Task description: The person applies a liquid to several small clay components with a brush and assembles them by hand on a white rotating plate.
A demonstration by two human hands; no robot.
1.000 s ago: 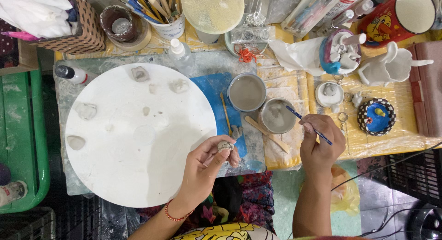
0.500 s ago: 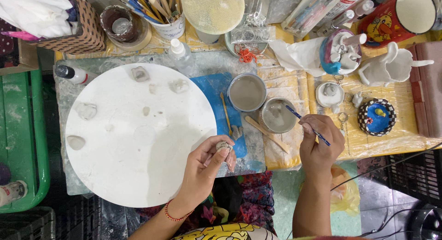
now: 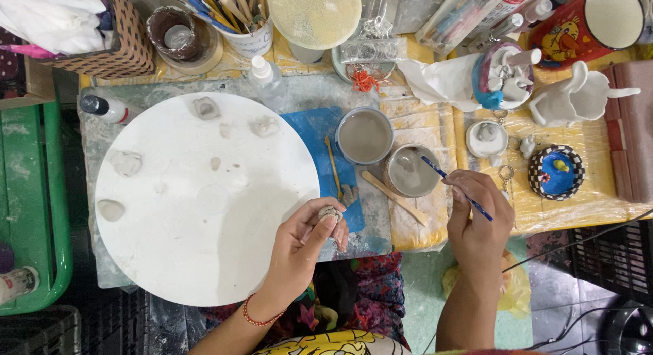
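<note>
My left hand (image 3: 306,243) pinches a small grey clay piece (image 3: 330,212) between thumb and fingers, at the lower right rim of a large round white board (image 3: 197,198). My right hand (image 3: 479,212) holds a thin blue brush (image 3: 454,187). Its tip dips into a small round cup of grey liquid (image 3: 409,171). A second, larger cup of grey liquid (image 3: 364,135) stands just left of that one. Several small clay lumps (image 3: 126,163) lie spread over the white board.
A blue mat (image 3: 313,134) with wooden sticks (image 3: 393,197) lies beside the cups. Behind stand a brush pot (image 3: 241,18), a squeeze bottle (image 3: 266,79), a wicker basket (image 3: 129,35), white figurines (image 3: 578,100), a checkered blue dish (image 3: 556,172) and a red mug (image 3: 598,21). A green crate (image 3: 30,198) sits left.
My left hand has turned the clay piece slightly in its fingers. The right hand and brush stay at the small cup.
</note>
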